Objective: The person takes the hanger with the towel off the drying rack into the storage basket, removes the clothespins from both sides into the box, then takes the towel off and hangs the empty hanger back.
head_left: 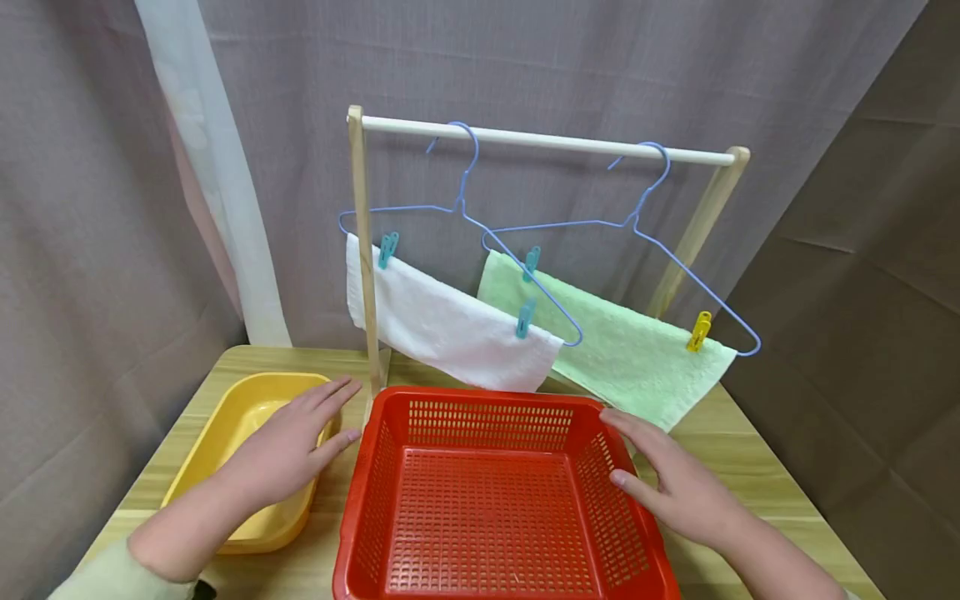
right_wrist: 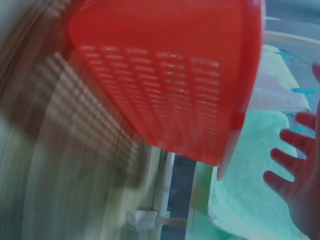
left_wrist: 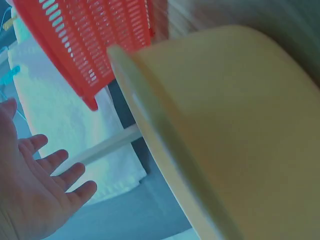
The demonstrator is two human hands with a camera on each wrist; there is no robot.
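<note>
My left hand (head_left: 288,442) hovers over the right edge of a yellow tray (head_left: 258,533), its fingers extended and holding nothing. Between my hands stands a red perforated basket (head_left: 487,517) with nothing in it. My right hand (head_left: 678,483) is by the basket's right rim with straight fingers; the right wrist view shows a gap between this hand (right_wrist: 305,175) and the basket (right_wrist: 165,85). Behind, a white cloth (head_left: 450,321) hangs by teal clips (head_left: 526,318) from one blue hanger (head_left: 525,262), and a green cloth (head_left: 622,350) by a teal and a yellow clip (head_left: 699,332) from another.
A wooden rack with a white bar (head_left: 555,142) carries both hangers behind the basket; its left post (head_left: 365,250) rises between tray and basket. Grey curtains (head_left: 300,50) stand behind the wooden table (head_left: 757,467), and a brown covering (head_left: 862,292) is on the right.
</note>
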